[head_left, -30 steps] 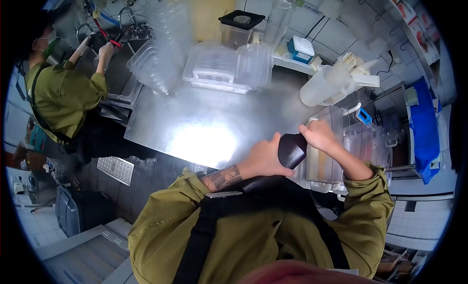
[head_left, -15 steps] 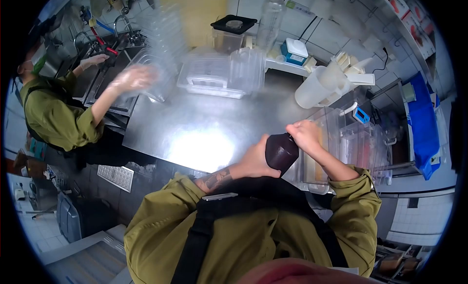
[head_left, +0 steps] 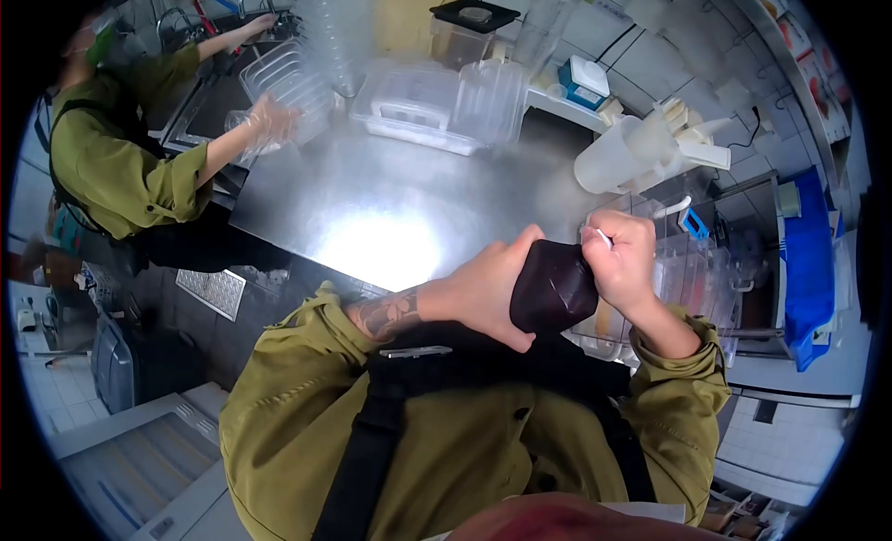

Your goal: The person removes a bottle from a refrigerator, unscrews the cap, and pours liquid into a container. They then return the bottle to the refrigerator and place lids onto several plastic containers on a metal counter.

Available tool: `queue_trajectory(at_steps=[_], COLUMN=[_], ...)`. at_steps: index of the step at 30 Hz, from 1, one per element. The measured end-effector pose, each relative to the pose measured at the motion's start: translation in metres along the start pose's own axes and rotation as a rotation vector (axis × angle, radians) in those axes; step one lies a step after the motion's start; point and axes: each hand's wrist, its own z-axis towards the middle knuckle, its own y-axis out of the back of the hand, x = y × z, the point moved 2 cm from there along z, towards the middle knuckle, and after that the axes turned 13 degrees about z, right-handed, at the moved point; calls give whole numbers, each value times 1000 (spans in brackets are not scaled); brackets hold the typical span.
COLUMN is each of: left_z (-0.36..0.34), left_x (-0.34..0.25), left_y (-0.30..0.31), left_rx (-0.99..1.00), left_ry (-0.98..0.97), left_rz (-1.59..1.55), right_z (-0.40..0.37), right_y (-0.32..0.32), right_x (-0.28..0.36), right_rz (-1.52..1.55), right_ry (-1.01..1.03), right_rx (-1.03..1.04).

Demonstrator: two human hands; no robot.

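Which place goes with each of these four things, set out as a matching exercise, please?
1 dark pouch
2 white pitcher
3 black-lidded blender jar
4 blue bag

A far right of the view
B back of the steel counter, by the tiled wall
C held between left hand and right hand
D right end of the counter

Pairs: 1-C, 2-D, 3-B, 4-A

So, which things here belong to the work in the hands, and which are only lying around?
In use:
- dark pouch
- left hand, gripping its side
- right hand, closed on its top

Lying about:
- clear tubs
- white pitcher
- blender jug
- blue box
- steel table
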Motion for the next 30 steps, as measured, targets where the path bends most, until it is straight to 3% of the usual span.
queue_trajectory(at_steps=[10, 15, 17, 19, 21, 24, 25, 28, 30], left_z=[-4, -3, 2, 8, 13, 13, 13, 18, 21], left_x=[17, 35, 61, 86, 93, 102, 94, 98, 104], left_y=[-8, -10, -17, -21, -10, -4, -4, -4, 3], left_rx=[49, 50, 45, 30, 52, 359, 325, 410, 476], left_ry=[-125, -170, -9, 29, 68, 103, 43, -190, -279], left_rz=[-233, -356, -614, -712, -783, -1201, -1360, -1643, -1669], right_z=[-7, 5, 31, 59, 69, 47, 33, -17, -55], right_y=[-10, -15, -17, -10, 10, 33, 30, -2, -33], right_x=[6, 7, -13, -19, -41, -44, -49, -80, -99], right_rz=[-79, -214, -408, -210, 314, 973, 1187, 1362, 1541], right_ry=[53, 61, -246, -453, -445, -355, -317, -370, -582], right_rx=[16, 150, 396, 412, 282, 174, 141, 8, -54])
